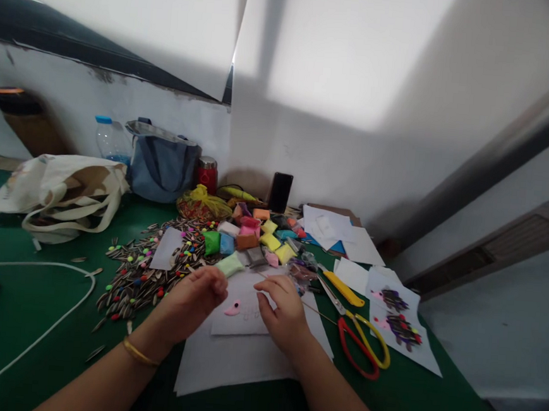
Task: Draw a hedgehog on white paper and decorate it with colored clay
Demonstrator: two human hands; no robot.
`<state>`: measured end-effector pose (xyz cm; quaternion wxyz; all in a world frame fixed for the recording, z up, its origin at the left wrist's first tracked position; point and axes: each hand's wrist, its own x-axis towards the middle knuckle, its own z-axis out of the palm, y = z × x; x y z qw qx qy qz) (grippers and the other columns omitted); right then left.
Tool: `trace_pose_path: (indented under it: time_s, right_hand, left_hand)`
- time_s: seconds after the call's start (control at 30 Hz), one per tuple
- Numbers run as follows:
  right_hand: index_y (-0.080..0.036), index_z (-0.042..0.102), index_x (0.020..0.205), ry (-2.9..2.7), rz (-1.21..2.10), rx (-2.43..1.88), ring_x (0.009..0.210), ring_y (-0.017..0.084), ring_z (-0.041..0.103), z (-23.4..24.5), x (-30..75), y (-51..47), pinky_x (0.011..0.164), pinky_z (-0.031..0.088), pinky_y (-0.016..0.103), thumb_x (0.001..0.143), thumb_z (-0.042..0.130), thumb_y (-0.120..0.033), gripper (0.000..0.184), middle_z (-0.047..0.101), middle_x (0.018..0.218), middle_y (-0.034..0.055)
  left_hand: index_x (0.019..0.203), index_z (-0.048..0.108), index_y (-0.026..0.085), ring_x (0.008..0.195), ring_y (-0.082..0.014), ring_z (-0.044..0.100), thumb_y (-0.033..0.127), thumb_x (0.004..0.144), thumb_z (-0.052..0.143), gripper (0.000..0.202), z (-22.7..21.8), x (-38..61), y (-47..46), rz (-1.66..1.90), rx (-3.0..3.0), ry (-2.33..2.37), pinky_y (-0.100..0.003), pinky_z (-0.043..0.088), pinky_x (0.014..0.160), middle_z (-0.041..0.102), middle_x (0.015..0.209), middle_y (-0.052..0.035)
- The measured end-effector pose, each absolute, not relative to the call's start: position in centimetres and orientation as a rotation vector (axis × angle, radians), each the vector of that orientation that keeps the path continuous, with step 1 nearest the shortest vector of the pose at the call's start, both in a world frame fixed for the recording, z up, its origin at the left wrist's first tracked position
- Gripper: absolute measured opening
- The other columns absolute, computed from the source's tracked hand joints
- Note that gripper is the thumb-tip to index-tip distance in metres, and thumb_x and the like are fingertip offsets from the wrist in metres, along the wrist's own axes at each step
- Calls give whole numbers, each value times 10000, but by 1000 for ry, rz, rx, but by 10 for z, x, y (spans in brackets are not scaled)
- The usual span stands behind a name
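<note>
My left hand [195, 300] rests on the green table with its fingers curled in, pinched at the left edge of a small white paper [246, 320]. My right hand [282, 310] lies on the right side of that paper, fingers bent and pressing it. A small pink clay shape [233, 308] sits on the paper between the two hands. Larger white sheets [234, 360] lie underneath. A gold bangle is on my left wrist.
A heap of sunflower seeds with coloured beads [146, 271] lies left of the hands. Packets of coloured clay [253, 235] are behind. Yellow and red scissors [363, 342], a yellow cutter [344, 289], decorated sheets [398, 326], a phone [280, 192], bags [61, 192] and a white cable [46, 333] surround them.
</note>
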<state>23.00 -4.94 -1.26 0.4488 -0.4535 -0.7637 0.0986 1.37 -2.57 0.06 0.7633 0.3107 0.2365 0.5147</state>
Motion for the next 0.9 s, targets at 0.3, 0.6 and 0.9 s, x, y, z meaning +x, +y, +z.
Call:
trace_pose_path:
  time_s: [0.3, 0.6, 0.9]
  right_hand:
    - [-214, 670, 1020, -1933, 258, -1167, 971, 226, 579, -18, 234, -45, 874, 458, 379, 887, 562, -162, 179, 650, 975, 64]
    - [-212, 686, 967, -2020, 273, -1196, 933, 216, 597, -25, 234, -41, 872, 467, 362, 857, 600, -147, 155, 672, 925, 53]
    - [-207, 690, 954, -2026, 330, -1268, 957, 213, 604, -33, 239, -37, 888, 476, 351, 840, 618, -120, 161, 691, 937, 50]
  left_hand:
    - [867, 711, 200, 747, -147, 548, 271, 711, 813, 199, 0, 8, -26, 1073, 853, 614, -280, 452, 706, 620, 784, -27]
    - [794, 683, 166, 662, -122, 511, 379, 706, 800, 258, -5, 10, -22, 1011, 1099, 853, -228, 406, 627, 591, 700, 1]
    - [780, 729, 199, 743, -194, 609, 397, 739, 726, 202, -7, 6, -12, 929, 1493, 1147, -278, 458, 709, 692, 755, -30]
